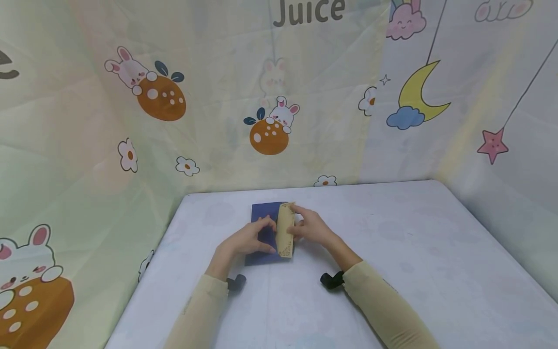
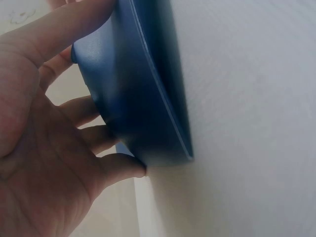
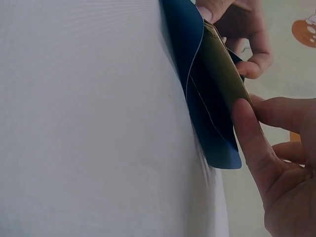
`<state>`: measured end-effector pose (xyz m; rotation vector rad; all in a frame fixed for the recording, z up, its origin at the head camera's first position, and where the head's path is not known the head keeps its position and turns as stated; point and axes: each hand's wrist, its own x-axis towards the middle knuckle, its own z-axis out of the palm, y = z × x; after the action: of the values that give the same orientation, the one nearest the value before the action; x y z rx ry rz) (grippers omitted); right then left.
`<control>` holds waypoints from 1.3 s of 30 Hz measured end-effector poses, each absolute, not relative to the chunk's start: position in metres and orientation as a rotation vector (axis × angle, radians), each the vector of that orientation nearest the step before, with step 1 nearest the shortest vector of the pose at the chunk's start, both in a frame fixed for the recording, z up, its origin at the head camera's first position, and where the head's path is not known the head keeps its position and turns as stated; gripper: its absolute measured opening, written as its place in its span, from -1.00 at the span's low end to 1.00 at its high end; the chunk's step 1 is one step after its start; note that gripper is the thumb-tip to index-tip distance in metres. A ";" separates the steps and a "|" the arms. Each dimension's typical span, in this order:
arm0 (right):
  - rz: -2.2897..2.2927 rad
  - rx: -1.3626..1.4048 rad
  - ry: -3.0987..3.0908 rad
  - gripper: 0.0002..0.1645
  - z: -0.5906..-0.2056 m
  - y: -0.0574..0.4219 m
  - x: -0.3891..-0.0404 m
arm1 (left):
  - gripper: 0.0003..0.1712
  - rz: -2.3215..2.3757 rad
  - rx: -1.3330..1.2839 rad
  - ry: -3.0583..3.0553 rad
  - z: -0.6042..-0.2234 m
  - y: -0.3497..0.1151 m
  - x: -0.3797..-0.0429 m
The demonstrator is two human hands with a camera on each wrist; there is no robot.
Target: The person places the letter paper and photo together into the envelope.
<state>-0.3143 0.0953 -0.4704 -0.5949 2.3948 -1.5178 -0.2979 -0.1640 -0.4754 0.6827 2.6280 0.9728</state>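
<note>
A dark blue, flexible folder-like cover (image 1: 265,210) lies partly bent up on the white table. Along its right part stands a narrow pale-yellow piece (image 1: 285,231) with a speckled pattern; its exact kind is unclear. My left hand (image 1: 247,238) holds the blue cover, thumb on one face and fingers along the far edge in the left wrist view. From the right, my right hand (image 1: 313,228) pinches the yellow piece between thumb and finger. In the right wrist view, the blue cover (image 3: 217,148) curves away beneath the yellow piece (image 3: 222,64), leaving a gap.
The white-covered table (image 1: 392,252) spreads around both hands. Printed fabric walls with a rabbit pattern (image 1: 269,135) and a moon (image 1: 418,97) enclose it at the back and sides. Black wrist mounts (image 1: 332,280) sit near both cuffs.
</note>
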 end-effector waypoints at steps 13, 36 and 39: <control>-1.486 -0.544 2.409 0.04 -0.476 0.090 -0.314 | -0.34 0.970 0.675 2.630 -0.474 -0.163 -0.297; -1.393 -0.520 2.421 0.05 -0.479 0.081 -0.311 | -0.33 0.957 0.697 2.653 -0.475 -0.164 -0.298; -1.414 -0.532 2.390 0.06 -0.480 0.080 -0.311 | -0.33 0.950 0.690 2.658 -0.475 -0.164 -0.298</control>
<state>-0.3110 0.0801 -0.4795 -0.5320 2.3900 -1.4140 -0.2977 -0.1637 -0.4748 0.6898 2.6577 0.9504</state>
